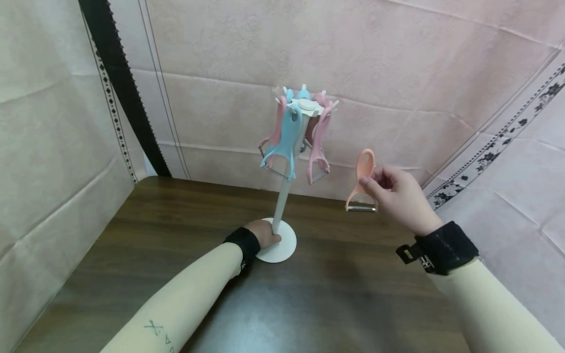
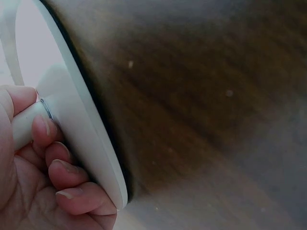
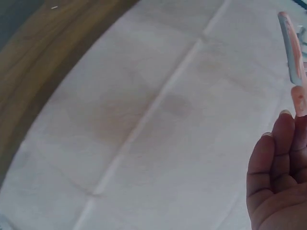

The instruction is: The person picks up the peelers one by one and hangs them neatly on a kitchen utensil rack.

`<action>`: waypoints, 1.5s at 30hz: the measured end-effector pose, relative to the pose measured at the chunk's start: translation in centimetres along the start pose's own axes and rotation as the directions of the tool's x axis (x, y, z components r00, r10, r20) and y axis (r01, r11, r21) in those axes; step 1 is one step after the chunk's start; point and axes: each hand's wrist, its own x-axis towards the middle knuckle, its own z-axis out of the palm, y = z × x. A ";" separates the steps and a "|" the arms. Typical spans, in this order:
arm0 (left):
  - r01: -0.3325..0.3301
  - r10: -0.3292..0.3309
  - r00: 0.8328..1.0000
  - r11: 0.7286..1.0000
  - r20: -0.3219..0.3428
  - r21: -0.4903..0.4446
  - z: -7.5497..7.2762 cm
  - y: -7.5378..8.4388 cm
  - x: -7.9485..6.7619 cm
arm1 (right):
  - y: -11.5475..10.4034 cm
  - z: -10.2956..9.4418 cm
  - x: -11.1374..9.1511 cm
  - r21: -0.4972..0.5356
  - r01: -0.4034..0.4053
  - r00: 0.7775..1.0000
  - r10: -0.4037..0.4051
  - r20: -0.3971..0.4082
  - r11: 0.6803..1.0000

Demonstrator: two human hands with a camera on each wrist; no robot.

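Note:
A white stand [image 1: 281,203] with a round base [image 1: 282,247] rises from the table, its top ringed with hooks. My left hand [image 1: 263,233] grips the foot of its pole; the left wrist view shows the fingers [image 2: 67,172] curled round the pole just over the base. Light blue peelers and pink peelers hang on the hooks, among them a blue peeler [image 1: 289,135] in front and a pink peeler [image 1: 320,147] at the right. Right of the stand, my right hand [image 1: 395,196] pinches an orange peeler [image 1: 364,166] in the air, blade end down.
The brown wooden table [image 1: 176,255] reaches back to a pale cloth [image 1: 212,117] hung behind it. More patterned cloth hangs at the left and right sides. A dark strip [image 1: 128,83] runs down the back left corner.

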 end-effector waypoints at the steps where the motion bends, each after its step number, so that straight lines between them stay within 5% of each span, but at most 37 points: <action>1: 0.003 -0.003 1.000 1.000 0.001 0.003 0.0 0.0 0.0 | -0.5 -0.2 0.2 0.008 0.016 1.000 -0.016 -0.018 1.000; 6: 0.007 -0.007 1.000 1.000 -0.002 0.011 0.1 0.1 0.1 | -3.0 -0.8 0.8 0.064 0.068 0.994 -0.063 -0.084 0.996; 14: 0.002 -0.002 1.000 1.000 -0.001 0.019 0.2 -0.1 0.2 | -6.7 -0.4 1.8 0.122 0.156 0.986 -0.148 -0.072 0.980; 26: 0.000 0.000 1.000 1.000 -0.005 -0.014 0.3 -0.1 0.1 | -9.7 0.9 3.2 0.179 0.282 0.957 -0.265 -0.118 0.942; 45: 0.018 -0.018 1.000 0.999 -0.005 -0.034 0.1 0.1 -0.4 | -10.8 2.0 4.0 0.217 0.243 0.970 -0.231 -0.080 0.946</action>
